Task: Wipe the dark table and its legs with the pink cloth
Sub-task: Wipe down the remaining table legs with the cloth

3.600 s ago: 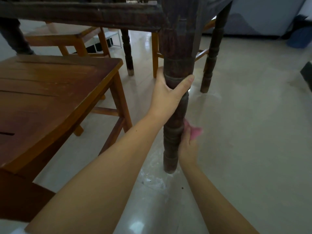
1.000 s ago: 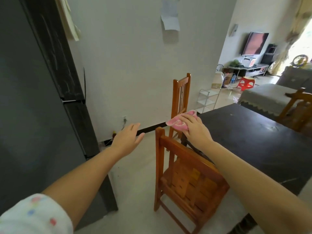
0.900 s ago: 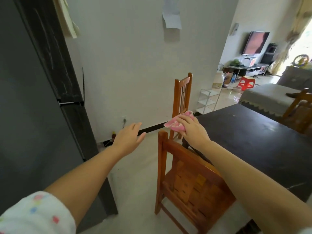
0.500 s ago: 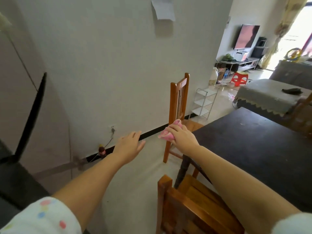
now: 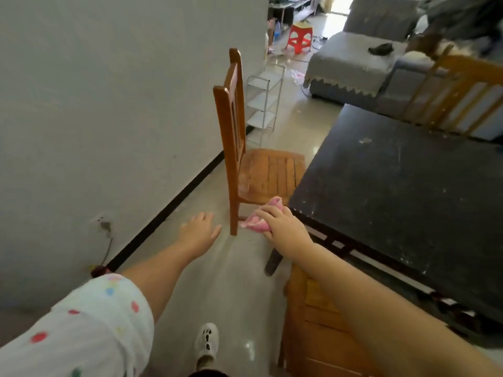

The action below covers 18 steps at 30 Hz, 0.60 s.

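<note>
Pale, shiny floor (image 5: 217,268) runs along a grey wall (image 5: 109,104) toward a living area with a grey sofa (image 5: 351,61) and a red stool (image 5: 299,36) far behind. On the right stands the dark table (image 5: 408,191); its top shows pale specks and smears, and one turned leg (image 5: 273,261) is visible under the near corner. A wooden chair (image 5: 261,170) stands at the far side of this corner, with its seat partly under the table edge, and another wooden piece (image 5: 310,322) — probably a second chair — is low at the near side.

The right hand (image 5: 283,224) grips the pink cloth (image 5: 258,219), bunched under curled fingers, just at the table corner; I cannot tell if the cloth touches the wood. The left hand (image 5: 198,232) hangs free over the floor, fingers straight and a little spread, holding nothing.

I judge the person is at the corner between two passes. The next move asks either to lay the cloth flat on the top and sweep across the speckled area, or to go down to this leg — then the left hand could steady the leg. The near chair may stand in the way of a low reach.
</note>
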Each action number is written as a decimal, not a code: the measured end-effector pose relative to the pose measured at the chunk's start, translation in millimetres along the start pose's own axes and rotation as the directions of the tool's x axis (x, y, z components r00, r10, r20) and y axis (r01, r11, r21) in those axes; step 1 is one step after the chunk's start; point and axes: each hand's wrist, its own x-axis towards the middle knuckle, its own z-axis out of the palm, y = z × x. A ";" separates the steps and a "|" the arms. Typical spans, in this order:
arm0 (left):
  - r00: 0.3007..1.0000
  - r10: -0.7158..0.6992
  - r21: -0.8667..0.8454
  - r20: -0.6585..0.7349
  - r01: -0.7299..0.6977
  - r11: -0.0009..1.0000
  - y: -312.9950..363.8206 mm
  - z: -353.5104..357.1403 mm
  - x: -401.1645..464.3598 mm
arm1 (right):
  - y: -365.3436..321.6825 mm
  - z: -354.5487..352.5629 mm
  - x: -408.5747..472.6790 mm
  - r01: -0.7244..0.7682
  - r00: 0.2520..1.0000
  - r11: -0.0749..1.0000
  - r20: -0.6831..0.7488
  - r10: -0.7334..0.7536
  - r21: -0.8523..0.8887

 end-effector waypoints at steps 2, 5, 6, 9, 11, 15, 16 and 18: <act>0.996 0.091 -0.015 0.021 -0.090 0.996 0.3 -11.1 35.9 | -4.4 1.4 20.5 -0.110 0.994 0.993 0.005 0.110 0.045; 0.979 0.204 -0.025 0.022 -0.204 0.979 3.8 -21.9 80.7 | -8.9 1.4 43.4 -0.202 0.979 0.978 0.016 0.201 0.056; 0.970 0.240 -0.023 0.036 -0.239 0.971 6.4 -24.0 97.6 | -6.7 1.9 50.8 -0.244 0.970 0.967 0.001 0.244 0.070; 0.955 0.287 -0.036 0.077 -0.285 0.958 13.6 -25.2 122.4 | -0.7 8.2 60.6 -0.317 0.946 0.940 -0.029 0.323 0.130; 0.930 0.351 -0.014 0.104 -0.352 0.936 19.2 -23.7 139.4 | 4.2 16.9 69.2 -0.374 0.925 0.916 -0.014 0.380 0.143; 0.865 0.468 0.026 0.183 -0.480 0.877 30.5 -19.2 166.8 | 14.2 29.7 85.5 -0.452 0.885 0.873 -0.035 0.465 0.182; 0.847 0.493 0.036 0.199 -0.509 0.860 33.5 -18.9 174.3 | 17.3 31.5 90.3 -0.473 0.869 0.854 -0.046 0.493 0.216; 0.816 0.534 0.054 0.219 -0.557 0.829 38.3 -20.0 190.5 | 26.7 35.4 101.1 -0.507 0.836 0.810 -0.060 0.545 0.294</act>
